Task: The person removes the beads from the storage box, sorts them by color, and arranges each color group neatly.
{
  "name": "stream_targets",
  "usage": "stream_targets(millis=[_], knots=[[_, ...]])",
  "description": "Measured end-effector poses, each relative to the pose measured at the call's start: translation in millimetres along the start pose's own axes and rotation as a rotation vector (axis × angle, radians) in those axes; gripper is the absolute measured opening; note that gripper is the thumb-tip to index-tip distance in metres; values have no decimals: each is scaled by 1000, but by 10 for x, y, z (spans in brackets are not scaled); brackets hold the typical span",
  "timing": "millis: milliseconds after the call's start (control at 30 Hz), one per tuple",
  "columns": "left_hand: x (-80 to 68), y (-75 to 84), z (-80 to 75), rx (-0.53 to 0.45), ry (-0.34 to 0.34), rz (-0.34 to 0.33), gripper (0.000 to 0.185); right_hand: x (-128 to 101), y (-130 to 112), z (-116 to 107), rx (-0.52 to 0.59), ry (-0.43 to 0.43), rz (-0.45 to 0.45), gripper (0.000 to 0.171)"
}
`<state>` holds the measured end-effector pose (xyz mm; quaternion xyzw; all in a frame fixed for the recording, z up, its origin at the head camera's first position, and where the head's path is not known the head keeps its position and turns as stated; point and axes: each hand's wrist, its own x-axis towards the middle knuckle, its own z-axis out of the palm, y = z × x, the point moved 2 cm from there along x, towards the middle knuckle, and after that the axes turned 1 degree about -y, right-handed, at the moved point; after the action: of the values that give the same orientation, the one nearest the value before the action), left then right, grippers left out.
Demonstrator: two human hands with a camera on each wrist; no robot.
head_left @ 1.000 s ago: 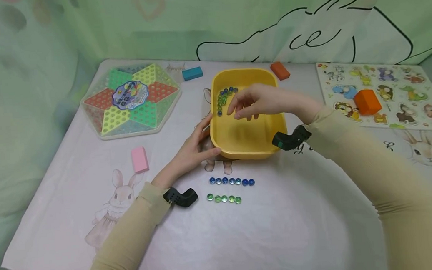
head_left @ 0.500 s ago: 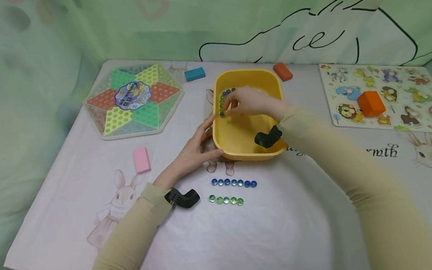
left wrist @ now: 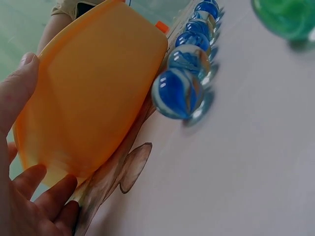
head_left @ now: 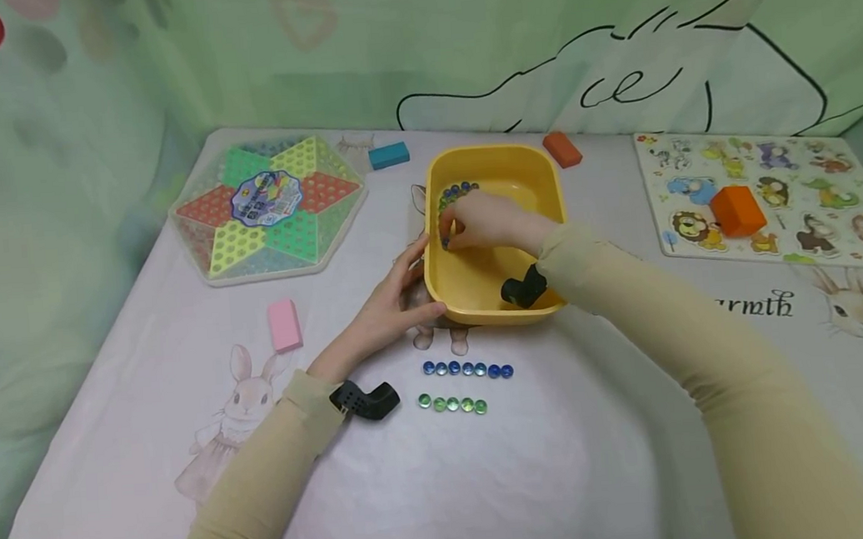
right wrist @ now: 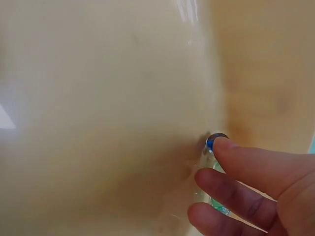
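- A yellow rectangular plastic tub (head_left: 504, 239) sits on a table (head_left: 580, 459) covered with a pale rabbit-print cloth.
- The left hand (head_left: 389, 306) rests against the tub's near left corner, fingers (left wrist: 37, 189) relaxed and lying straight along its wall.
- The right hand (head_left: 484, 220) reaches inside the tub, one fingertip touching a blue glass marble (right wrist: 214, 140) among the marbles by the left wall; whether it pinches the marble cannot be told.
- In front of the tub lie a row of blue glass marbles (head_left: 467, 370) and, nearer, a row of green glass marbles (head_left: 452, 403).
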<state>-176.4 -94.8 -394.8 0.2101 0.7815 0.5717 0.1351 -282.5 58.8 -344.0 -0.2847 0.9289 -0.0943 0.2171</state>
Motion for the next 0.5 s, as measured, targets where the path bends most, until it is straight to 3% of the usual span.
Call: stream_targets(millis=[300, 500], knots=[[23, -73, -1, -2, 6, 20, 85, -73, 4, -62, -15, -31, -95, 15], [26, -92, -8, -2, 7, 26, 86, -251, -8, -196, 4, -70, -156, 9]])
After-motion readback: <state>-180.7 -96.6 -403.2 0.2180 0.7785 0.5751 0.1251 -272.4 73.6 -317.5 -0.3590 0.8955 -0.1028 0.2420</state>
